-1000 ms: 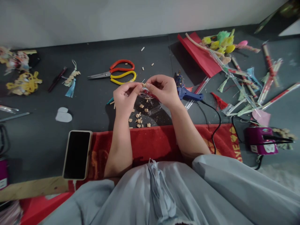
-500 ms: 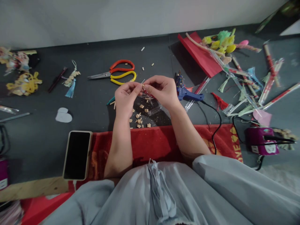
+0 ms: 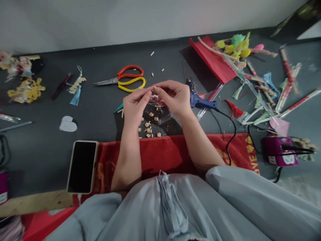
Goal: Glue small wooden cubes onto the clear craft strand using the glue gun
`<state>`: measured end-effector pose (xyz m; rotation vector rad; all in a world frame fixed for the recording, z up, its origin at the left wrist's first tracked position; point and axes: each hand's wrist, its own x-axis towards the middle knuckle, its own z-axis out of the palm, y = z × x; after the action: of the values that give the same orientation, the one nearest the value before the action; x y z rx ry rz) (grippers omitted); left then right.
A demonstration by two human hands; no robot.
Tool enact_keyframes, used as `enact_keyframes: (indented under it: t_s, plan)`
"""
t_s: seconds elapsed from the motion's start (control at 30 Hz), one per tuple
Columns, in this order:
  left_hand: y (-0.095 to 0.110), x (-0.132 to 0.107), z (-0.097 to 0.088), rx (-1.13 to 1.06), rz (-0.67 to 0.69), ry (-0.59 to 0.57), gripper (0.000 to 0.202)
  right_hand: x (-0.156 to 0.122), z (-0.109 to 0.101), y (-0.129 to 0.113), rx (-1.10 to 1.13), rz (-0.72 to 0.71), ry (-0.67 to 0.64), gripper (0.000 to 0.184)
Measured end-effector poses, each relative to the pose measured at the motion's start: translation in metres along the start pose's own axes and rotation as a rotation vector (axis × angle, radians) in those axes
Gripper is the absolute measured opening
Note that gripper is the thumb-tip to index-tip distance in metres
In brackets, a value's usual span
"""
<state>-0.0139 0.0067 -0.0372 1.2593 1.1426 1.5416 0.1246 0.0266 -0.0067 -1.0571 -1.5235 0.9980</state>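
Note:
Above the dark table, my left hand (image 3: 134,106) and my right hand (image 3: 176,96) meet at the fingertips, both closed in a pinch. A tiny pale wooden piece (image 3: 154,88) shows between the fingertips; its exact shape is too small to make out. Below the hands lie several small wooden clusters (image 3: 147,130) among crumbs and short stick bits. Some clear and red plastic wrapping (image 3: 156,99) is partly hidden behind my fingers. Just beyond my left hand are scissors (image 3: 130,78) with one red and one yellow handle. A blue glue gun (image 3: 203,101) lies right of my right hand.
A red towel (image 3: 165,150) lies along the front edge, with a phone (image 3: 83,167) at its left. Tasselled ornaments (image 3: 76,88) and a white paper heart (image 3: 68,124) are further left. Red paper (image 3: 215,62), wrapped sticks and a corded purple box (image 3: 280,150) occupy the right.
My fingertips have shifted slightly, and the small wooden piece now sits a little higher and shows more plainly. Everything else stays where it was.

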Motion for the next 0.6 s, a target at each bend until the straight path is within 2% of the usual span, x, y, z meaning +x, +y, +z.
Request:
enact_keyframes:
  t_s: [0.17,0.3,0.43,0.6]
  plan:
    - [0.01,0.0,0.001,0.075,0.105,-0.061,0.02,0.0,0.0,0.003,-0.048,-0.036,0.036,0.014]
    - [0.011,0.0,0.003,0.074,0.112,-0.025,0.017,0.0,-0.003,0.002,-0.207,-0.155,0.056,0.01]
    - [0.007,0.0,0.005,-0.109,-0.099,0.023,0.02,-0.001,-0.006,0.0,-0.427,-0.385,0.017,0.015]
    - [0.013,0.002,0.004,-0.332,-0.36,0.012,0.022,-0.002,-0.007,-0.003,-0.581,-0.547,-0.051,0.018]
